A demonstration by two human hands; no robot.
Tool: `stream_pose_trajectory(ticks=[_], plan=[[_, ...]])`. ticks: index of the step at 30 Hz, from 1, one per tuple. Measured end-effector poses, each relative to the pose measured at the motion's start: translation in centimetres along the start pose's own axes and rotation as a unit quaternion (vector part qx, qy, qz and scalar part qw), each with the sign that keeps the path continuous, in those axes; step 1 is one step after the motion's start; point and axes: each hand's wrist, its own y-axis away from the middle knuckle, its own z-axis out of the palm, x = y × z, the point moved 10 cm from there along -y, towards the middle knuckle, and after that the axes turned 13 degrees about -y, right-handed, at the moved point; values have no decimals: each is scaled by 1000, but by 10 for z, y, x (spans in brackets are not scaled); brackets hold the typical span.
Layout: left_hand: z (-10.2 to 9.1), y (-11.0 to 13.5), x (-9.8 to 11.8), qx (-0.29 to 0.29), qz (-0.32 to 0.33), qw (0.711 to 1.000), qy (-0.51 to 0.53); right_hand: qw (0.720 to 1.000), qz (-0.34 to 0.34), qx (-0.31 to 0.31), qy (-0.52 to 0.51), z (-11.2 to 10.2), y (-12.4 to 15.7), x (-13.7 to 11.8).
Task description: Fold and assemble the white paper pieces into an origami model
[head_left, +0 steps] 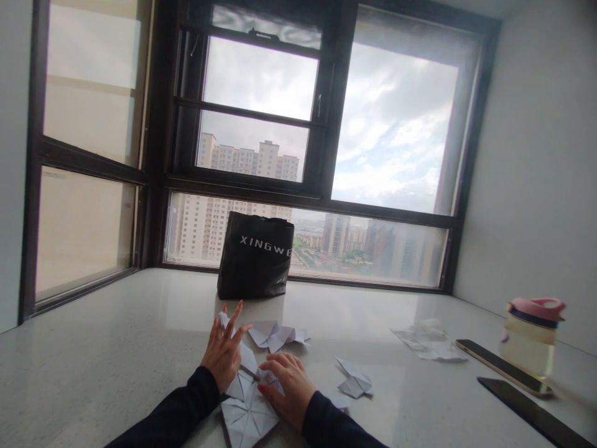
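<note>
Head camera view shows both hands working a creased white paper sheet [247, 414] lying flat on the pale glossy stone table [116, 348], at the near edge, centre of frame. The sheet is a partly folded square with fold lines radiating from its middle; its long axis runs from the near corner, low in the picture, away toward the window, and its far tip rises behind the left hand, pointing up and away.

Left hand [224, 350] is largely open, fingers spread and raised, the heel and thumb side resting on the upper left part of the sheet. Whether it pinches the paper cannot be told.

Right hand [290, 384] lies palm down, fingers loosely curled, fingertips pressing the sheet's right edge; no clear grasp is visible. Both forearms wear dark sleeves.

Just beyond the hands lies a folded white paper piece [278, 336]; another small folded white paper piece [354, 379] lies to the right. A black bag with white lettering [255, 256] stands by the window. Far right: a dark flat phone [504, 367] and a pink-lidded clear bottle [532, 336].
</note>
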Motion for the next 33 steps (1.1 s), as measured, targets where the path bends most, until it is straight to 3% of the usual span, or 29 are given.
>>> stream_pose_trajectory(ticks=[7,13,18,26,29,33], plan=[[25,3,1,-88,10,993,83,1000,11,-17,-6,6,0,4],[37,6,0,-202,-3,975,88,999,28,-39,-13,10,1,5],[29,4,1,-211,-7,975,75,999,21,-30,-19,7,1,2],[17,-6,12,-150,39,985,72,999,8,-27,-29,7,-1,0],[26,-6,20,-152,61,982,93,999,1,-18,-31,5,-1,-4],[57,10,31,-239,95,959,114,1000,-3,-12,-22,6,-2,-6]])
